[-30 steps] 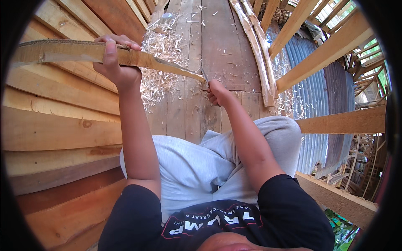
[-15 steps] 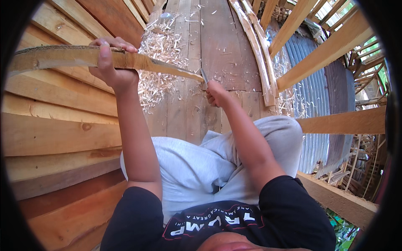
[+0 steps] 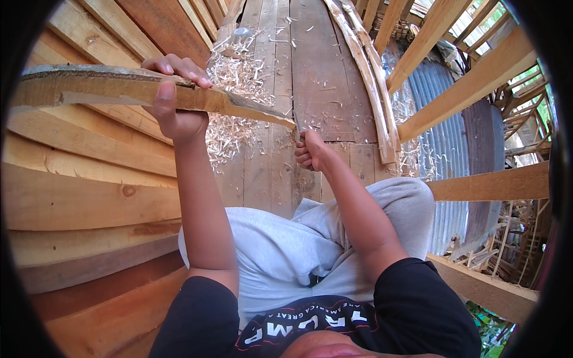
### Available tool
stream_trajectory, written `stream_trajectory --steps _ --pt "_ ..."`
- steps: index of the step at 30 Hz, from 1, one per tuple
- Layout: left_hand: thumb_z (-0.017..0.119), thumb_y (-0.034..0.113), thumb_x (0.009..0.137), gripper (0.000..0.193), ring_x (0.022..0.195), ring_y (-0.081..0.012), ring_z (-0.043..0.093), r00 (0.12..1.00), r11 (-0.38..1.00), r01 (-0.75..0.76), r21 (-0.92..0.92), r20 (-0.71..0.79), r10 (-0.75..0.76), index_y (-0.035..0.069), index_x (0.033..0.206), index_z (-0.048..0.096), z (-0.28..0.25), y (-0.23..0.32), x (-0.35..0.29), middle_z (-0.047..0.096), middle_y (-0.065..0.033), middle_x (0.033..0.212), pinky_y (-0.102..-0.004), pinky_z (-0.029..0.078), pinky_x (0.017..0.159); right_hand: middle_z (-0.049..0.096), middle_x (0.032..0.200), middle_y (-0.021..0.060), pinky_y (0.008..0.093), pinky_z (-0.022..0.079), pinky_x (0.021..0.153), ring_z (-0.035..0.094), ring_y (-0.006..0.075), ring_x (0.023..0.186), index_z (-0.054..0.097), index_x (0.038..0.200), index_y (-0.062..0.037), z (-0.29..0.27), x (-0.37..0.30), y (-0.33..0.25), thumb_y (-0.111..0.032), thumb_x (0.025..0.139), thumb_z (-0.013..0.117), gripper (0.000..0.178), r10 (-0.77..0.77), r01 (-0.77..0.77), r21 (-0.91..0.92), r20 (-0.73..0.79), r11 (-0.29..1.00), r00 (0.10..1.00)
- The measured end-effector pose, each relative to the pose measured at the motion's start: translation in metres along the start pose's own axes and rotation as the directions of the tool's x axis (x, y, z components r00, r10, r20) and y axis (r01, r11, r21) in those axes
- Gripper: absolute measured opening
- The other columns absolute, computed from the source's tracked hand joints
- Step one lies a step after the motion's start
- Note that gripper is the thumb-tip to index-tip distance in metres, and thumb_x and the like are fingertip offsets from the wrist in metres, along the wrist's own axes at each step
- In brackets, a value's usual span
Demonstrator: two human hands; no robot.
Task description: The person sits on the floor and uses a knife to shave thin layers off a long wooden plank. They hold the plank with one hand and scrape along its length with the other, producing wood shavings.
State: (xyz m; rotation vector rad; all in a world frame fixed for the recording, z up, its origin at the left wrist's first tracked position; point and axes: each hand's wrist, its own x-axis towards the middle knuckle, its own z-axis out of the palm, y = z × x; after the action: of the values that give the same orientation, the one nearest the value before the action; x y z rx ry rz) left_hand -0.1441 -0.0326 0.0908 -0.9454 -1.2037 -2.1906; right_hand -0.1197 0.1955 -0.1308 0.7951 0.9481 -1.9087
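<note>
A long piece of wood (image 3: pixel 119 92), bark along one edge and pale cut wood on its face, runs from the left rim toward the middle and narrows to a thin tip. Around its thicker part my left hand (image 3: pixel 182 98) is closed, thumb on the near face and fingers over the far edge. In my right hand (image 3: pixel 311 151) is a knife, gripped by its handle in a fist. Its thin blade (image 3: pixel 295 119) points away from me, right at the wood's narrow tip. Most of the handle is hidden by my fingers.
Curled wood shavings (image 3: pixel 236 83) lie heaped on the plank floor (image 3: pixel 322 77), with a small round greyish object (image 3: pixel 241 34) among them. Two long peeled poles (image 3: pixel 373 89) lie to the right. Beyond stand wooden railing posts (image 3: pixel 465 83) and corrugated metal sheets (image 3: pixel 444 149). A board wall (image 3: pixel 89 200) is close on the left.
In the picture, both hands, the wood and the surroundings sit slightly lower and farther right. The knife stays at the wood's tip, and both grips are kept.
</note>
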Motion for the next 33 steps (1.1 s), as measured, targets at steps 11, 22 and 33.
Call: stream_trajectory --steps 11,22,33 --pt "0.064 0.031 0.081 0.032 0.069 -0.0198 0.052 1.0 1.0 0.006 -0.018 0.009 -0.006 0.01 0.095 0.044 -0.006 -0.001 -0.001 0.05 -0.0079 0.078 -0.031 0.047 0.066 0.022 0.05 -0.0063 0.0256 0.012 0.033 0.017 0.0065 0.038 0.033 0.068 -0.0154 0.026 -0.016 -0.01 -0.047 0.095 0.032 0.041 -0.161 0.188 -0.082 0.26 0.979 0.952" --pt "0.063 0.03 0.081 0.03 0.068 -0.0194 0.053 1.0 1.0 -0.016 -0.019 -0.016 0.016 0.01 0.095 0.046 -0.004 -0.003 0.0 0.051 -0.0081 0.078 -0.0306 0.048 0.064 0.026 0.052 -0.0062 0.0271 0.012 0.036 0.017 0.007 0.039 0.034 0.067 -0.0171 0.027 -0.001 -0.003 -0.042 0.093 0.032 0.036 -0.166 0.11 -0.27 -0.194 0.957 0.967" --pt "0.06 0.033 0.081 0.032 0.067 -0.0193 0.053 1.0 1.0 -0.01 -0.006 -0.002 0.01 0.008 0.094 0.045 0.001 -0.001 0.003 0.05 -0.0086 0.077 -0.0316 0.048 0.065 0.022 0.05 -0.0063 0.0277 0.01 0.036 0.015 0.0077 0.039 0.031 0.064 -0.0172 0.015 0.003 -0.011 -0.045 0.095 0.029 0.041 -0.192 0.13 -0.349 -0.149 0.928 0.97"
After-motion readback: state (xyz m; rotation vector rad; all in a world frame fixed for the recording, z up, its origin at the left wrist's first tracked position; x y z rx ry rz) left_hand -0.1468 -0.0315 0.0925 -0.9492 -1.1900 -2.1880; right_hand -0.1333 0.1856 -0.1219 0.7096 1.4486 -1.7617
